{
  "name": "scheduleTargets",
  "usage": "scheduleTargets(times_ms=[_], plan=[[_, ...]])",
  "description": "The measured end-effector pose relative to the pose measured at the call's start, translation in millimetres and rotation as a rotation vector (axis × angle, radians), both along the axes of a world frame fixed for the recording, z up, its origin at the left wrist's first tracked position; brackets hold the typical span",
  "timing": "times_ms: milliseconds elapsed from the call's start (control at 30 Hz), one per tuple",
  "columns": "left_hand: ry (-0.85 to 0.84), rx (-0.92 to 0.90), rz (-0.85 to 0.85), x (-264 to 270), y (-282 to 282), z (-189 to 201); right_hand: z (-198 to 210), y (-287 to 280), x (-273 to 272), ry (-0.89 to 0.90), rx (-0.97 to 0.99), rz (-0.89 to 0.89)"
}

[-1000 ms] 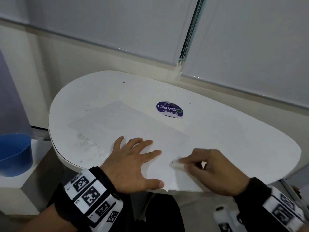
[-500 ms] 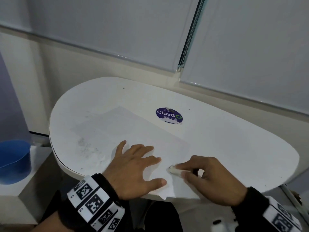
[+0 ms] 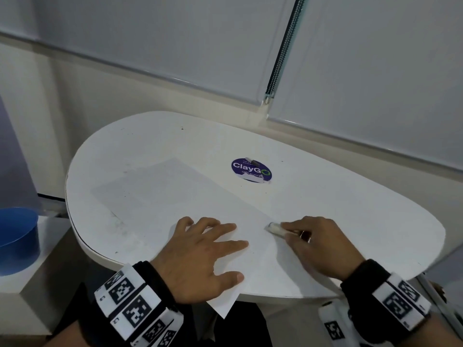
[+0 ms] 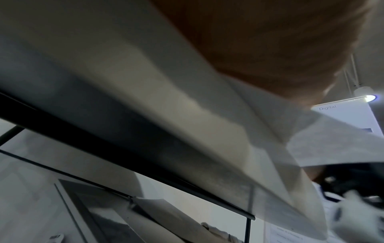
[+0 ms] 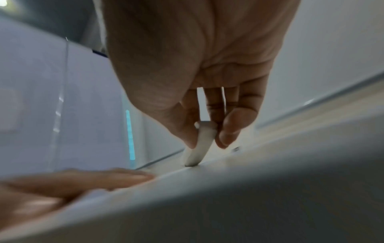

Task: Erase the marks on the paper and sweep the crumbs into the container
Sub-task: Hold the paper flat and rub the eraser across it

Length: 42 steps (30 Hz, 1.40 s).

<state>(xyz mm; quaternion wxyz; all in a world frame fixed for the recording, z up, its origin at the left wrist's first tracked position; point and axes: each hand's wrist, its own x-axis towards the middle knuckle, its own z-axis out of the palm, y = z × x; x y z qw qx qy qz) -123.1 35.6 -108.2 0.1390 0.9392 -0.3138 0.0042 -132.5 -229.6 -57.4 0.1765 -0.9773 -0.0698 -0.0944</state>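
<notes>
A white sheet of paper [image 3: 175, 196] lies slantwise on the white oval table [image 3: 338, 209], its near corner hanging over the front edge. My left hand [image 3: 200, 251] lies flat on the paper's near part with fingers spread, holding it down. My right hand [image 3: 318, 244] pinches a small white eraser [image 3: 275, 227] between thumb and fingers. In the right wrist view the eraser [image 5: 199, 144] stands tilted with its tip on the paper near the right edge. A blue container [image 3: 17, 241] stands on a low ledge to the left of the table. Grey smudges [image 3: 120, 226] show on the table by the paper's left edge.
A round purple ClayGo sticker [image 3: 251, 169] sits on the table behind the paper. Window blinds [image 3: 175, 46] with a bead chain [image 3: 280, 53] hang behind the table. The low white ledge [image 3: 37, 284] lies left of the table, below its level.
My right hand with the eraser has moved away from me, from the paper's near part up to its right edge. The left hand stays pressed on the paper.
</notes>
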Motion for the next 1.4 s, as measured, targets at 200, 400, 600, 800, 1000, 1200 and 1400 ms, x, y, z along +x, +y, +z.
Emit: scheduleTargets(times_ms=[200, 400, 600, 800, 1000, 1200, 1400], plan=[[0.029, 0.018, 0.013, 0.2, 0.0, 1.9, 12.4, 18.5, -9.6, 0.131, 0.027, 0.137], [0.038, 0.02, 0.016, -1.2, -0.2, 3.5, 7.1, 23.2, -9.2, 0.106, -0.088, 0.115], [0.041, 0.028, 0.014, -0.5, 1.1, 1.7, 12.9, 7.7, 11.8, 0.113, -0.068, -0.039], [0.046, 0.019, 0.012, -0.4, 1.5, 1.8, 14.4, 11.2, 11.8, 0.164, -0.063, -0.02], [0.048, -0.016, 0.019, -1.2, 1.0, 0.7, 15.4, 4.8, 14.2, 0.123, -0.058, -0.102], [0.039, -0.016, 0.032, -3.0, -0.2, 0.9, 22.6, -6.6, 18.5, 0.164, -0.08, -0.213], [0.032, -0.005, 0.033, -3.2, -1.7, 1.3, 26.3, 28.8, -2.9, 0.148, 0.023, 0.061]])
